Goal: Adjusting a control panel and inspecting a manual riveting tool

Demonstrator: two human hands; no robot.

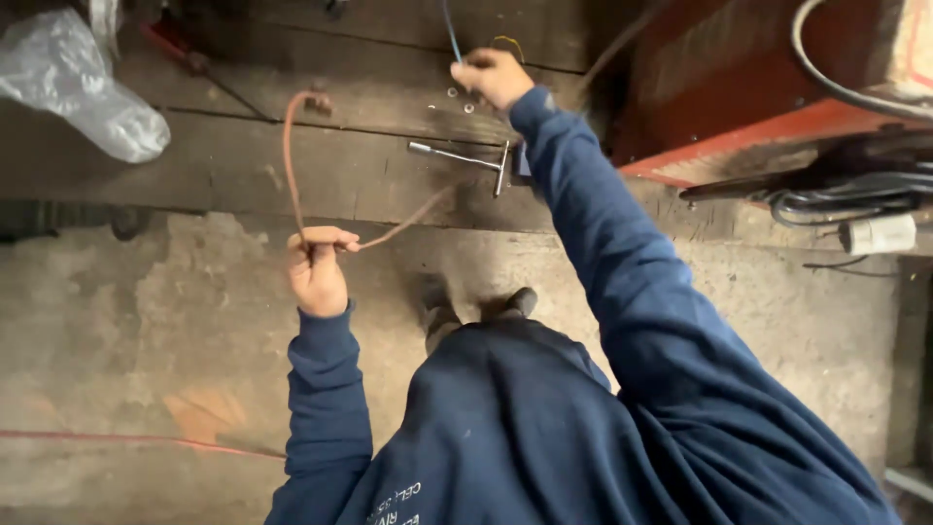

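Head view showed the left hand [317,269] closed around a thin reddish cable [289,156] that looped up over dark wooden planks [224,160]. The right hand [492,78] reached forward, fingers pinched on a blue wire [450,34], near a metal T-handle wrench [466,159].

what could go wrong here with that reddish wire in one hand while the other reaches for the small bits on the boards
1. The reddish wire, pinched in the left hand, loops across the boards and could snag the metal T-handle wrench.
2. The right hand is at small washers that might roll into gaps between the boards.
3. The far reach may unsettle balance.
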